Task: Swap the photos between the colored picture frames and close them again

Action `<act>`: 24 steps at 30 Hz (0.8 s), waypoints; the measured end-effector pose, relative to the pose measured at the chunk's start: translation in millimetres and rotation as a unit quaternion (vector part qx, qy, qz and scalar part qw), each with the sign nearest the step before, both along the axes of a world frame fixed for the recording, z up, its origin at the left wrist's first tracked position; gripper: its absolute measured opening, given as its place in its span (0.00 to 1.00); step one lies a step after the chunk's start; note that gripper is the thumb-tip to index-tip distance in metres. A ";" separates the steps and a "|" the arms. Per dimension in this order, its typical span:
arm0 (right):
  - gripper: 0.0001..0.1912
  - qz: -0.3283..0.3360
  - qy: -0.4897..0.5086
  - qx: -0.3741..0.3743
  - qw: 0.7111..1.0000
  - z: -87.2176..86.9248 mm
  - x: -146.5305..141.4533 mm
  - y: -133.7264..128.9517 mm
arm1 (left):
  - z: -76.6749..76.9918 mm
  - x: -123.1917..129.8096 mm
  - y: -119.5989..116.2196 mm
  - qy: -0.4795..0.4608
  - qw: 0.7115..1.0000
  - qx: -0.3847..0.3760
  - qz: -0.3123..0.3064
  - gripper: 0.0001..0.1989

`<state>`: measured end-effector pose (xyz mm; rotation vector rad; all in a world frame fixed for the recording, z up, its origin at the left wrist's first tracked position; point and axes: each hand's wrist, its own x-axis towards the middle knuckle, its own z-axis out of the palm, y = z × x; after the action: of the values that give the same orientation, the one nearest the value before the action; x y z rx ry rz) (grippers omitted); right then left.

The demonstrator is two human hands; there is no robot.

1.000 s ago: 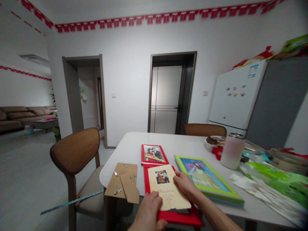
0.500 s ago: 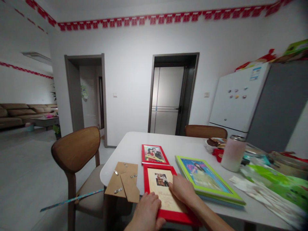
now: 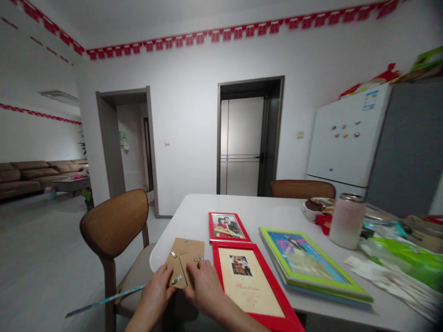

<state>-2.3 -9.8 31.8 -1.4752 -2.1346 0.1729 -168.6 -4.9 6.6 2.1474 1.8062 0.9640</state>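
A brown frame backing board (image 3: pixel 189 246) with metal clips and a stand flap lies at the table's left front corner. My left hand (image 3: pixel 155 291) is closed on its left front edge, the thumb at the front edge. On the flap side, my right hand (image 3: pixel 204 287) holds the board's right front part with bent fingers. Right beside it lies a large red picture frame (image 3: pixel 258 295) with a cream insert and a small photo. Behind that is a smaller red frame (image 3: pixel 228 227) showing a couple. Green-framed pictures (image 3: pixel 311 260) are stacked further right.
A pinkish bottle (image 3: pixel 348 221), white gloves (image 3: pixel 384 276) and green plastic packaging (image 3: pixel 401 253) crowd the table's right side. One wooden chair (image 3: pixel 116 223) stands at the left, with a patterned strip (image 3: pixel 104 300) across it. Another chair (image 3: pixel 302 189) is behind the table.
Both hands have left the large red frame and moved left onto the brown backing board, gripping its front part. The camera view has shifted slightly.
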 end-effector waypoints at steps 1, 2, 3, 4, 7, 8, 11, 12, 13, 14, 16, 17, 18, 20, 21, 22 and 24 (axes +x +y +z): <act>0.22 -0.002 0.016 -0.001 1.000 1.5 2.8 1.4 | 1.9 3.0 0.0 -0.018 1.000 0.011 -0.005 0.20; 0.23 0.000 0.033 0.001 0.999 4.4 9.0 1.5 | 5.4 8.0 -1.8 -0.031 0.999 0.018 -0.011 0.19; 0.23 0.003 0.049 0.005 0.999 8.4 18.1 0.1 | 10.2 14.8 -5.2 -0.038 0.999 0.021 -0.019 0.18; 0.24 0.009 0.063 0.010 0.998 13.1 29.6 -3.0 | 15.7 23.3 -9.8 -0.041 0.998 0.022 -0.031 0.18; 0.21 0.019 0.093 0.009 0.995 25.2 72.4 -19.4 | 32.5 56.1 -26.6 -0.034 0.996 0.009 -0.084 0.18; 0.21 0.020 0.101 0.000 0.995 27.1 87.9 -25.7 | 36.8 68.5 -31.8 -0.024 0.994 0.003 -0.106 0.18; 0.19 0.003 0.105 -0.024 0.994 23.7 131.1 -41.1 | 43.0 104.4 -43.1 0.019 0.985 -0.021 -0.170 0.17; 0.18 -0.009 0.104 -0.031 0.994 20.1 143.1 -44.1 | 42.9 114.4 -45.1 0.033 0.981 -0.028 -0.187 0.16; 0.18 -0.020 0.102 -0.037 0.994 15.9 153.2 -46.0 | 41.9 123.0 -46.3 0.045 0.978 -0.035 -0.200 0.15; 0.17 -0.027 0.099 -0.042 0.994 11.5 161.4 -46.9 | 40.3 129.9 -46.8 0.055 0.976 -0.041 -0.209 0.14; 0.17 -0.028 0.092 -0.044 0.994 3.3 171.7 -46.4 | 36.2 138.8 -46.3 0.069 0.973 -0.050 -0.216 0.12; 0.18 -0.026 0.085 -0.041 0.995 0.1 174.2 -45.6 | 34.2 141.1 -45.5 0.076 0.972 -0.053 -0.217 0.11; 0.18 -0.028 0.076 -0.036 0.996 -2.5 175.4 -44.7 | 32.3 142.3 -44.8 0.081 0.971 -0.053 -0.217 0.10; 0.18 -0.035 0.049 -0.026 0.998 -5.5 175.4 -43.9 | 29.6 142.3 -43.9 0.089 0.971 -0.051 -0.217 0.09; 0.18 -0.037 0.033 -0.023 0.999 -6.1 174.8 -44.1 | 28.7 141.6 -44.0 0.090 0.971 -0.052 -0.217 0.09; 0.18 -0.037 0.019 -0.020 0.999 -6.0 174.2 -44.5 | 28.2 140.6 -44.6 0.088 0.971 -0.054 -0.216 0.10; 0.16 -0.032 0.000 -0.018 0.999 -4.4 173.4 -44.6 | 27.8 138.5 -46.9 0.080 0.973 -0.059 -0.210 0.13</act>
<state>171.1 -54.4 27.4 -1.5605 -2.0915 0.1890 -30.1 -51.8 34.5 2.4442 1.3370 0.5845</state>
